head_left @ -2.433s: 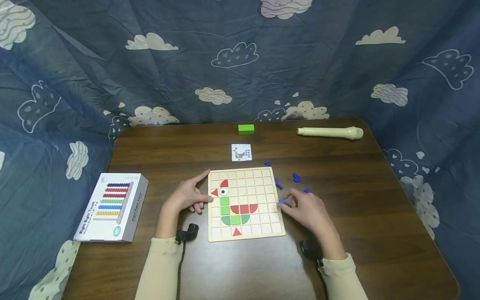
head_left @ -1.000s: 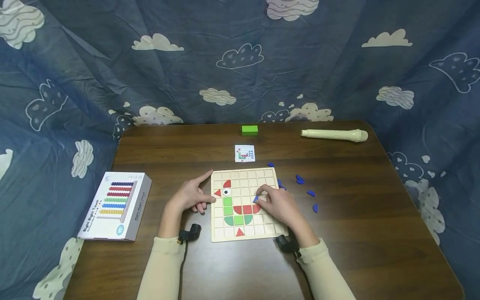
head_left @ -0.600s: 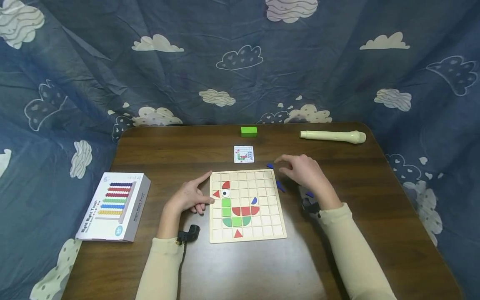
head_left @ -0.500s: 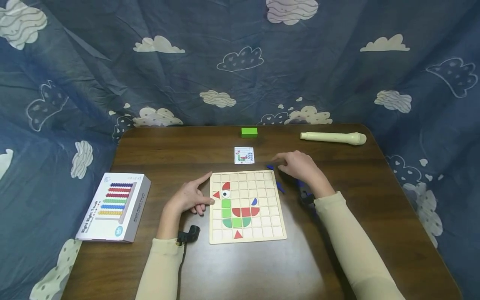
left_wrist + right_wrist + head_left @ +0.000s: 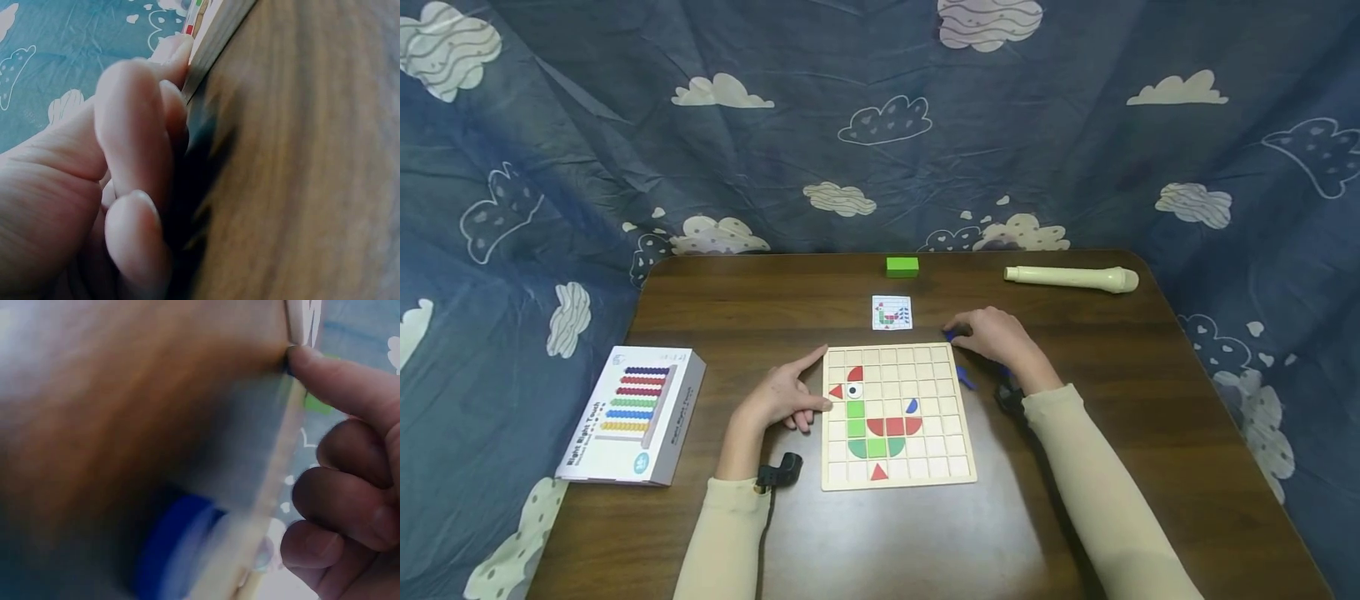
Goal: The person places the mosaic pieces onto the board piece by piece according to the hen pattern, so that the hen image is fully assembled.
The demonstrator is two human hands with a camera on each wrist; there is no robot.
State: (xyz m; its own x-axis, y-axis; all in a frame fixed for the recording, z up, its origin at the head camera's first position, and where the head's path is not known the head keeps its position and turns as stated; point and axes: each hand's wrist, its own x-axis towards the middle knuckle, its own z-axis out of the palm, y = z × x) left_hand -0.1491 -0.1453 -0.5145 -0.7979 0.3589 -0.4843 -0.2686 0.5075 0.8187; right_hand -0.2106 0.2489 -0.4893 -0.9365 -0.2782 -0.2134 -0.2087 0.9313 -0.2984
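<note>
In the head view, a square wooden grid board (image 5: 940, 450) holds red, green and blue shapes and a round eye piece (image 5: 854, 390). My left hand (image 5: 781, 396) rests at its left edge, index finger and thumb spread along the rim, other fingers curled under. Past the board's top right corner, my right hand (image 5: 996, 335) pinches a blue half-round piece (image 5: 950, 335) at its fingertips. One blue half-round piece (image 5: 912, 406) lies in a cell above the red row. Other blue pieces (image 5: 966, 379) lie on the table by the right edge, some partly hidden by the right hand.
Behind the board lies a picture card (image 5: 892, 313), with a green block (image 5: 902, 267) farther back. A pale microphone-shaped stick (image 5: 1071, 278) lies at the back right. The white abacus box (image 5: 628, 417) is at the left. A blue cloud-patterned curtain (image 5: 880, 167) hangs around the table.
My right hand has set a blue piece on the board above the red row, then moved back right to another blue piece at the top right corner. My left hand has stayed put.
</note>
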